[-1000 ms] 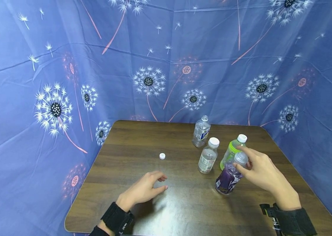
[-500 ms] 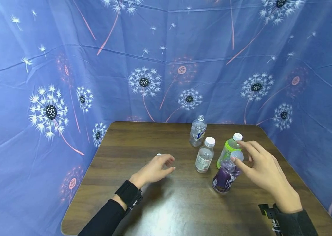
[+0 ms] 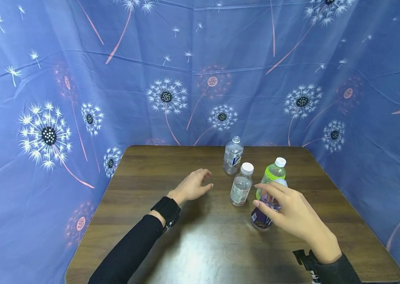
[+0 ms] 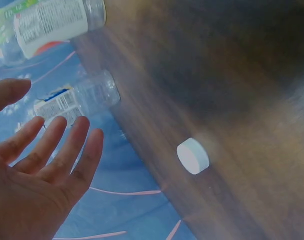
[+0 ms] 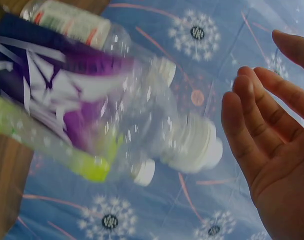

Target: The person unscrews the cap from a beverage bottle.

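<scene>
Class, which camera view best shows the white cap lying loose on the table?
The left wrist view: the loose white cap shows whole and unobstructed on the table. The head view misses it, perhaps hidden behind the left hand; the right wrist view misses it too.

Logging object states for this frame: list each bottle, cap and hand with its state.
Back clear bottle: upright, uncapped
White-capped clear bottle: upright, capped
Green-label bottle: upright, capped
Purple-label bottle: upright, capped
Loose white cap: lying on the table, off any bottle
Left hand: fingers relaxed, holding nothing
Right hand: fingers relaxed, holding nothing
</scene>
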The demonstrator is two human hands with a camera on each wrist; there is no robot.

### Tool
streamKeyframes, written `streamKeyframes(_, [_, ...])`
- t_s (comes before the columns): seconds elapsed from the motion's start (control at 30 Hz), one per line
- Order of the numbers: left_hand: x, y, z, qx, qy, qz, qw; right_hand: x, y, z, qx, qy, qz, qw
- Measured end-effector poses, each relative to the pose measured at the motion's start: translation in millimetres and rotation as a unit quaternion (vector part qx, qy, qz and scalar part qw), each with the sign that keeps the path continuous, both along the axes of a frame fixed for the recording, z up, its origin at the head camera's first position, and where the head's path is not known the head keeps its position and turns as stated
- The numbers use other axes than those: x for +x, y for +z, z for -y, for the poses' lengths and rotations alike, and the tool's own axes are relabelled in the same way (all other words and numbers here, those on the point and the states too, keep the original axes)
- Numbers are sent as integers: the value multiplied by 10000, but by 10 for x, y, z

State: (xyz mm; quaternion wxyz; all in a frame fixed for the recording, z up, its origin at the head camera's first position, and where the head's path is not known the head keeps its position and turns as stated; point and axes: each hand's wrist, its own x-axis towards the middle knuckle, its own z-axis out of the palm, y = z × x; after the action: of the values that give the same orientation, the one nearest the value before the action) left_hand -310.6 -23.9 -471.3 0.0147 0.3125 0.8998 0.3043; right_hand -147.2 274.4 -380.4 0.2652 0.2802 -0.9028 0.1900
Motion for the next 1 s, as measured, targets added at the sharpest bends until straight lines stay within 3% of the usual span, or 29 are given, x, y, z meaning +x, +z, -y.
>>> streamKeyframes(0.23, [-332,50,-182,205,129,-33,9997,1,-177,165,329,263,519,9978])
streamKeyframes(0.43, [-581,117,-365,220,436,-29,9988,-43,-361,318,523,376,924,9936])
streamKeyframes(0.67, [-782,282,-605,41,550,204,9983,-144,-582,423,622,455,1179,9900])
streamKeyframes(1.0, [-1031,290,-893,-79,831,370,9958,-227,-815,524,425,646,1729,9819])
